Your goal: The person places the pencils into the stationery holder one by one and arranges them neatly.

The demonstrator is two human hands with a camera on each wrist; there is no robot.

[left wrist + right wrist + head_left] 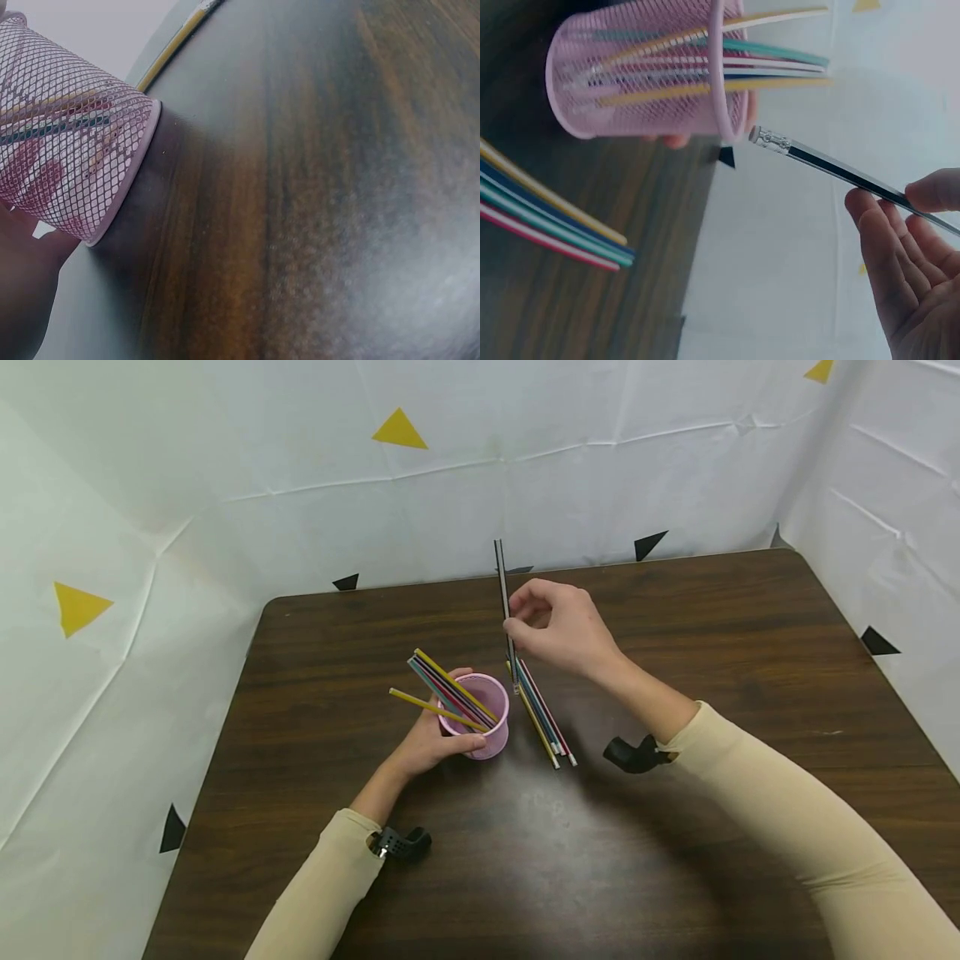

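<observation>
A pink mesh cup (71,131) fills the upper left of the left wrist view, its solid rim-like base (124,180) resting on the dark wood-grain tabletop (315,195). Through the mesh, several pencils (52,124) show as blurred streaks of yellow, dark blue-green and red, lying along the cup's length. At the lower left edge, part of the left hand (22,277) lies against the cup's side, dark and out of focus; how its fingers sit cannot be told from here. Near the top, a yellow pencil (176,45) lies on the tabletop, well apart from the cup, running diagonally towards the upper edge. The tabletop's surface shows a soft sheen at the lower right.
</observation>
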